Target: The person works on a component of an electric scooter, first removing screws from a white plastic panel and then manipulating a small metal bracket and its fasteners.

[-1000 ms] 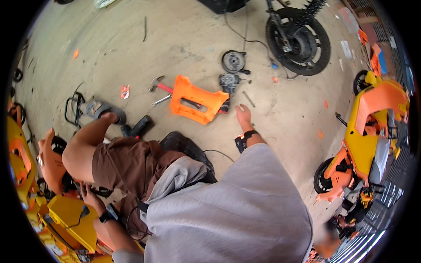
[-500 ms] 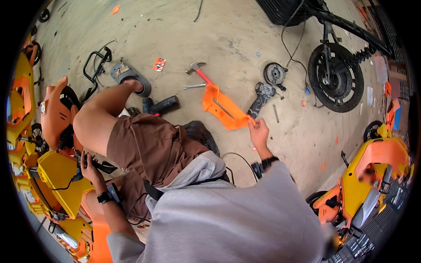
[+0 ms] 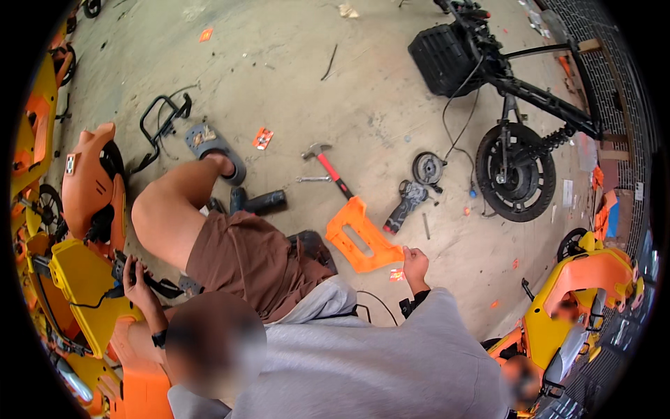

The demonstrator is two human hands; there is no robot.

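Note:
My right hand pinches one corner of an orange plastic panel that has a long slot in its middle. The panel is held out over the floor, and its far edge lies beside the handle end of a hammer. At the left, my left hand has its fingers bent around a black part next to the yellow bodywork. What that part is, I cannot make out. A black cable runs close below it.
Around the panel lie a wrench, a cordless drill, another power tool and a round hub-like part. A stripped black frame with a wheel stands at the right. Orange-yellow scooters stand on both sides.
The orange panel has turned in my right hand, showing its slot more fully, and more of the hammer handle shows. The whole view has shifted. My left hand stays by the black part.

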